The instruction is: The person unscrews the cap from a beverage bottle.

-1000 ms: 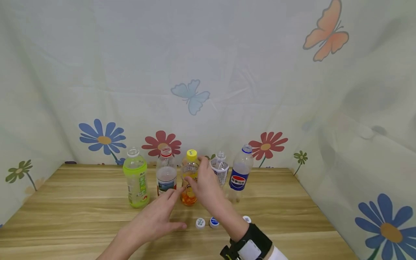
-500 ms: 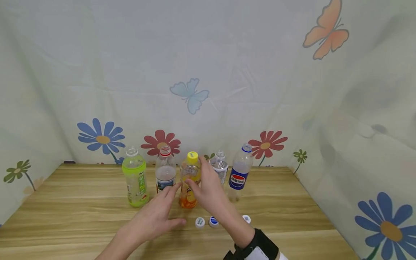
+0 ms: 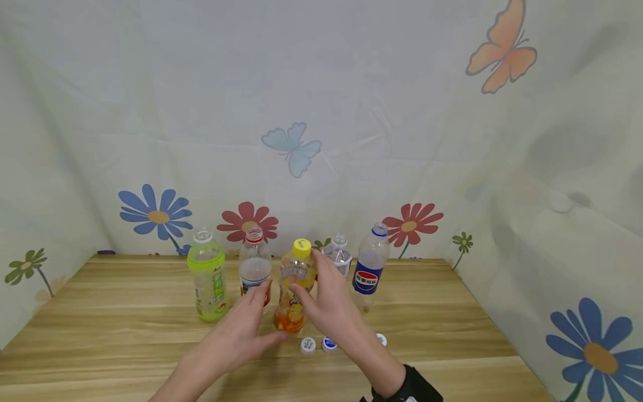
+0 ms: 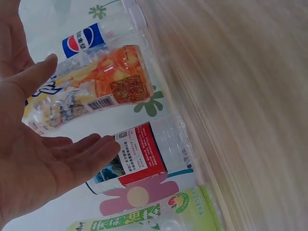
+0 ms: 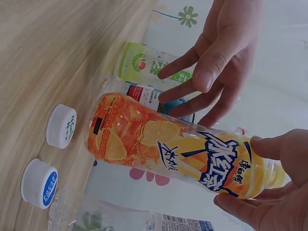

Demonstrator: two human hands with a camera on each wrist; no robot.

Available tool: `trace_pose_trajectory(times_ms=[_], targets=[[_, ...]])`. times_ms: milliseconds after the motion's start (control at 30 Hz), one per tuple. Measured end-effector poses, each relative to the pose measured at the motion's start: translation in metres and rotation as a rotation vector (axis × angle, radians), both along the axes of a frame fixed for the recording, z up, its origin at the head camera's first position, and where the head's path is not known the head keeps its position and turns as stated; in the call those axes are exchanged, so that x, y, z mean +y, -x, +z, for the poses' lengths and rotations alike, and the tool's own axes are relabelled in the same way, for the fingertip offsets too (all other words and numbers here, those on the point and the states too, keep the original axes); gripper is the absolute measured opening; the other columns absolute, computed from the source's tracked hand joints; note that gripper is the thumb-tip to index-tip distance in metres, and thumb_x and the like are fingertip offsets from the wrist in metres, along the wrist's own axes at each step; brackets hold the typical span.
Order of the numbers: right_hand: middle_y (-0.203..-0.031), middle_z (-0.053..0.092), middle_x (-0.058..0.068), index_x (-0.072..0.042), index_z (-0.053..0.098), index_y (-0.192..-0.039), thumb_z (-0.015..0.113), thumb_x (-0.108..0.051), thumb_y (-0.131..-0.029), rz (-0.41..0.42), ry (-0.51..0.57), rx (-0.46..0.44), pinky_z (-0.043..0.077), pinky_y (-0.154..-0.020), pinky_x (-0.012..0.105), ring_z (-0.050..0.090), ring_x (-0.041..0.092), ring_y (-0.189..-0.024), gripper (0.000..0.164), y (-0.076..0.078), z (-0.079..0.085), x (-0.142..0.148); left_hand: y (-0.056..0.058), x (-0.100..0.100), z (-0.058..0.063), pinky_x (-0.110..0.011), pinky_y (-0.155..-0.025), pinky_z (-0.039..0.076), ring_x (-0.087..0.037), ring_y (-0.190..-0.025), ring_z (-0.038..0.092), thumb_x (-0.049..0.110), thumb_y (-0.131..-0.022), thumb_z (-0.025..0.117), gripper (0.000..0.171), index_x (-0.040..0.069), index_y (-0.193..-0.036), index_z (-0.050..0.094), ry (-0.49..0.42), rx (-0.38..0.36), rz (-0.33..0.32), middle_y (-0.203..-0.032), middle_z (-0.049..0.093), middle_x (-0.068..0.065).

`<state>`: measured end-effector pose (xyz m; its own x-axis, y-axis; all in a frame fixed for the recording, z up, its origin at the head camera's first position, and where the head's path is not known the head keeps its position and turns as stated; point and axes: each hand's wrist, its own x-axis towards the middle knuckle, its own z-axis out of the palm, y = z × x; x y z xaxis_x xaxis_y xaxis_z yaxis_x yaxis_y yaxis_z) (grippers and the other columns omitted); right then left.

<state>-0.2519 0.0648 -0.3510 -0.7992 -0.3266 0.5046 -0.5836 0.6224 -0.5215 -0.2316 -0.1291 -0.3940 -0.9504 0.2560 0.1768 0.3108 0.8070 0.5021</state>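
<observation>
My right hand point(image 3: 334, 304) grips the upper part of an iced tea bottle point(image 3: 295, 290) with a yellow cap point(image 3: 302, 248) and an orange and yellow label. In the right wrist view the thumb is on one side of the bottle, the fingers on the other. It leans slightly, its cap end toward the right. My left hand point(image 3: 236, 335) is just left of the bottle, fingers extended and apart, holding nothing. Behind the left fingers stands an uncapped bottle with a red neck ring point(image 3: 255, 262); the left wrist view shows its red and white label point(image 4: 137, 154).
An uncapped green bottle point(image 3: 208, 285) stands at the left. To the right are a clear uncapped bottle point(image 3: 339, 254), partly behind my right hand, and a Pepsi bottle point(image 3: 369, 268). White caps point(image 3: 308, 345) lie on the wooden table point(image 3: 125, 318) in front.
My right hand has closed on the iced tea bottle and drawn it a little toward me and to the right, its top tilting right. The left hand has barely moved.
</observation>
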Motion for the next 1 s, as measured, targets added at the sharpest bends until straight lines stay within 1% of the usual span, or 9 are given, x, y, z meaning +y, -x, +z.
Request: trace_pose_trajectory(times_ms=[133, 200, 367, 467, 733, 900, 1000], targets=[[-0.136, 0.048, 0.008, 0.0, 0.035, -0.146, 0.073, -0.022, -0.091, 0.035, 0.034, -0.012, 0.047, -0.088, 0.021, 0.055, 0.021, -0.118, 0.07, -0.004, 0.002, 0.003, 0.0, 0.001, 0.001, -0.045, -0.1, 0.04, -0.027, -0.131, 0.044, 0.046, -0.078, 0.082, 0.101, 0.005, -0.153, 0.028, -0.03, -0.004, 0.01, -0.147, 0.038, -0.01], [-0.135, 0.048, 0.007, 0.0, 0.036, -0.145, 0.073, -0.022, -0.091, 0.058, 0.059, -0.024, 0.047, -0.089, 0.022, 0.055, 0.021, -0.118, 0.069, -0.006, 0.002, 0.005, -0.001, 0.002, 0.001, -0.045, -0.1, 0.04, -0.028, -0.132, 0.043, 0.045, -0.078, 0.082, 0.1, 0.005, -0.153, 0.028, -0.037, 0.001, 0.02, -0.148, 0.037, -0.011], [-0.132, 0.05, 0.003, -0.003, 0.038, -0.143, 0.073, -0.019, -0.091, 0.12, 0.156, -0.049, 0.049, -0.088, 0.025, 0.056, 0.02, -0.117, 0.066, -0.008, 0.0, 0.007, -0.001, 0.002, 0.001, -0.046, -0.1, 0.04, -0.028, -0.131, 0.045, 0.048, -0.077, 0.081, 0.102, 0.006, -0.153, 0.027, -0.063, 0.011, 0.041, -0.147, 0.038, -0.012], [-0.131, 0.051, 0.001, -0.005, 0.039, -0.143, 0.074, -0.018, -0.09, 0.14, 0.2, -0.056, 0.049, -0.087, 0.024, 0.056, 0.018, -0.116, 0.064, -0.009, -0.001, 0.008, -0.001, 0.002, 0.0, -0.046, -0.1, 0.041, -0.028, -0.129, 0.046, 0.05, -0.077, 0.081, 0.103, 0.007, -0.153, 0.027, -0.077, 0.013, 0.042, -0.146, 0.039, -0.011], [-0.133, 0.049, -0.004, -0.011, 0.038, -0.144, 0.073, -0.025, -0.091, 0.145, 0.226, -0.076, 0.05, -0.085, 0.024, 0.056, 0.017, -0.116, 0.065, -0.01, -0.005, 0.012, 0.0, 0.001, -0.001, -0.041, -0.1, 0.041, -0.023, -0.127, 0.048, 0.062, -0.076, 0.074, 0.105, 0.008, -0.153, 0.027, -0.061, 0.071, -0.003, -0.145, 0.04, -0.005], [-0.133, 0.049, -0.004, -0.015, 0.036, -0.145, 0.073, -0.027, -0.091, 0.182, 0.279, -0.094, 0.05, -0.085, 0.024, 0.056, 0.017, -0.116, 0.066, -0.012, -0.009, 0.012, 0.001, 0.002, -0.002, -0.037, -0.099, 0.042, -0.019, -0.123, 0.05, 0.058, -0.077, 0.077, 0.103, 0.009, -0.153, 0.028, -0.067, 0.091, -0.023, -0.144, 0.041, -0.002], [-0.132, 0.049, -0.003, -0.015, 0.038, -0.143, 0.073, -0.023, -0.091, 0.219, 0.329, -0.107, 0.05, -0.084, 0.025, 0.057, 0.017, -0.116, 0.063, -0.012, -0.011, 0.012, 0.001, 0.002, -0.002, -0.035, -0.097, 0.044, -0.018, -0.121, 0.052, 0.054, -0.077, 0.079, 0.102, 0.008, -0.153, 0.028, -0.074, 0.089, -0.032, -0.144, 0.042, -0.004]])
